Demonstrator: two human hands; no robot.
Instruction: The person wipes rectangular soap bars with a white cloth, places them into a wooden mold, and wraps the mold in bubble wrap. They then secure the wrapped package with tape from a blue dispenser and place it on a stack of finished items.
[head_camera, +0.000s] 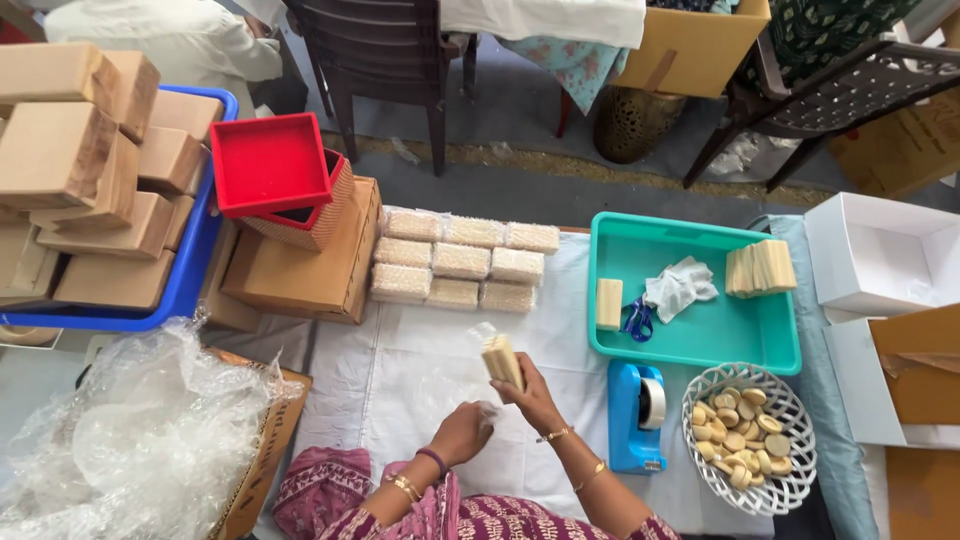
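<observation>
a: what were the hands doing?
b: the right hand (530, 398) was closed around a pale bar of soap (502, 360), held upright over the white cloth (420, 360). the left hand (462, 432) pinched a clear plastic wrapper (470, 375) that hung about the bar's lower end.

a: and the packages?
b: nine wrapped bars (458, 260) lay in three rows at the cloth's far edge, just beside a flat brown carton (305, 275). a red square box (268, 163) sat tilted on a woven one atop that carton. plain brown boxes (85, 170) were stacked in a blue crate (190, 270) at the far left.

a: the containers?
b: a teal tray (700, 335) held one loose bar, a row of bars on edge (760, 268), a crumpled white glove and blue scissors. near it stood a blue tape dispenser (637, 415), and a white lattice basket (790, 480) full of small round soaps (735, 435). an open white box (880, 255) sat at the right.
</observation>
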